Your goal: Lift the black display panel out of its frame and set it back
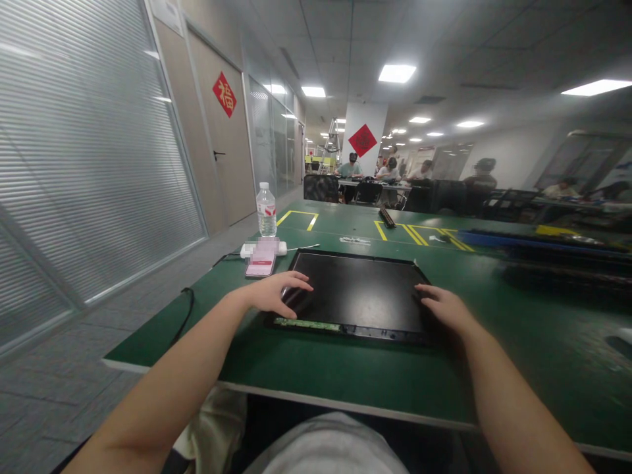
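Note:
A flat black panel (363, 289) lies on the green table (316, 368) in front of me, with a strip of green circuit board along its near left edge. My left hand (276, 293) rests on the panel's left side, fingers stretched out flat. Over at the panel's right edge, my right hand (444, 306) lies with its fingers spread on the surface. Neither hand holds anything.
A pink phone (261, 264), a white power strip (247, 251) and a water bottle (266, 210) stand left of the panel. Dark blurred items (557, 263) lie at the right. Other people sit at desks far behind. A cable (185, 313) hangs off the table's left edge.

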`<state>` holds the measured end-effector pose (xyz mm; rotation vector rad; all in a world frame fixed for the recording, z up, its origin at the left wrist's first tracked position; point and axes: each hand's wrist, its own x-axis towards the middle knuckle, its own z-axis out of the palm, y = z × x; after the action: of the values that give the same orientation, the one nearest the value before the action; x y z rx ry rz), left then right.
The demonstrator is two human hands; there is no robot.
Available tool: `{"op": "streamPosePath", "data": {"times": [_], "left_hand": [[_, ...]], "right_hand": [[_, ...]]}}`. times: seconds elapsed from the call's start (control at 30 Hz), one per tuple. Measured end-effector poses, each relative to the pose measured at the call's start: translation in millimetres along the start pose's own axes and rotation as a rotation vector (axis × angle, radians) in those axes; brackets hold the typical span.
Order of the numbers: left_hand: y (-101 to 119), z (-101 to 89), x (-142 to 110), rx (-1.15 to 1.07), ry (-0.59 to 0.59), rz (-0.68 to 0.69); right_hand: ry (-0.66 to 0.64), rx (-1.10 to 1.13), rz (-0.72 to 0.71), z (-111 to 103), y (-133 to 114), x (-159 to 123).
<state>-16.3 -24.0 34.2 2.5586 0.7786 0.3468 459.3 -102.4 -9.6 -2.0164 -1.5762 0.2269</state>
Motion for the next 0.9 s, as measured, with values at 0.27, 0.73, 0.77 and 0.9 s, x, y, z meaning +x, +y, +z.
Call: {"op": "streamPosePath", "data": {"times": [0.27,0.73,0.77,0.9], "left_hand": [[6.5,1.4,1.1,-0.026,0.023,0.048],[2.2,5.8,4.5,-0.008,0.043,0.112],[2.4,5.7,4.7,-0.005,0.048,0.112],[27.3,1.2,3.3,0.039,0.121,0.138]], "right_hand": [[-0.069,0.009,0.006,3.8,6.5,3.0],[-0.08,0.021,0.017,0.3,2.3,2.2],[-0.082,0.019,0.013,0.2,2.4,2.3],[-0.07,0.024,-0.013,1.8,4.5,3.1]]}}
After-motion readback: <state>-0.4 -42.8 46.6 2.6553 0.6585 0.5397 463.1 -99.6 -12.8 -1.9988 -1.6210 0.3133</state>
